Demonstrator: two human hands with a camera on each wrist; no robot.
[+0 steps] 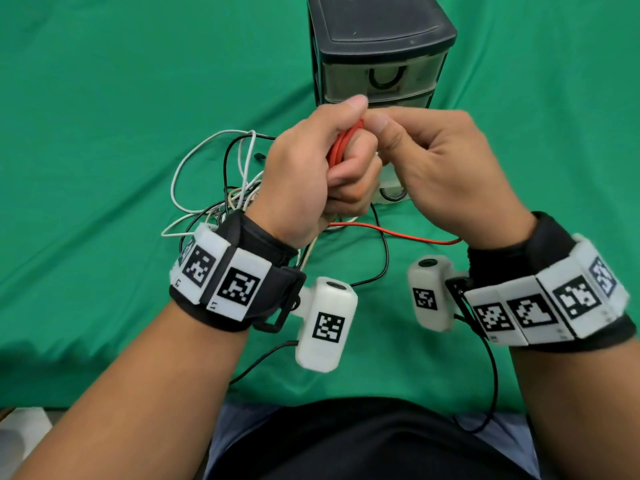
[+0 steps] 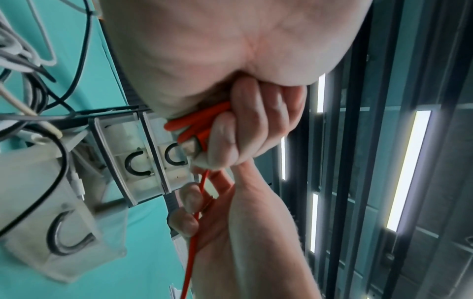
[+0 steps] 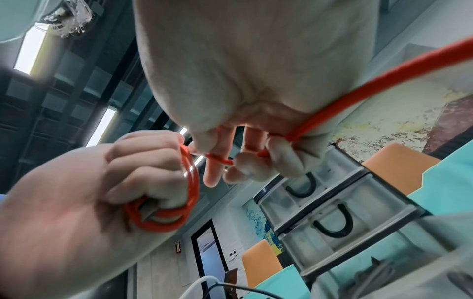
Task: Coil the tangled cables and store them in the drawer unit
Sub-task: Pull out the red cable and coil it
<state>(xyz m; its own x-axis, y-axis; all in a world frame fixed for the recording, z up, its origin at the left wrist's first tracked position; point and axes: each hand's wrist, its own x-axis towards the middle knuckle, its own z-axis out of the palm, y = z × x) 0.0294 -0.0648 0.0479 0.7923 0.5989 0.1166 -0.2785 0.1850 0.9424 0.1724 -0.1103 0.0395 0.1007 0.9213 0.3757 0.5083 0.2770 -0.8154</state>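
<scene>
Where hands meet, tangled cables beside.

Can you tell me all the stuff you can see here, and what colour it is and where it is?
red cable: one, red, partly coiled in the left hand, its loose end trailing across the cloth to the right hand
tangled cables: several, white, black and beige, heaped on the cloth left of the hands
drawer unit: one, black frame with clear drawers, behind the hands; its lowest drawer looks pulled out
green cloth: one, green, covering the table
wrist cameras: two, white, strapped on black wristbands
left hand: grip wrapped round the red coil
right hand: pinching the red cable
</scene>
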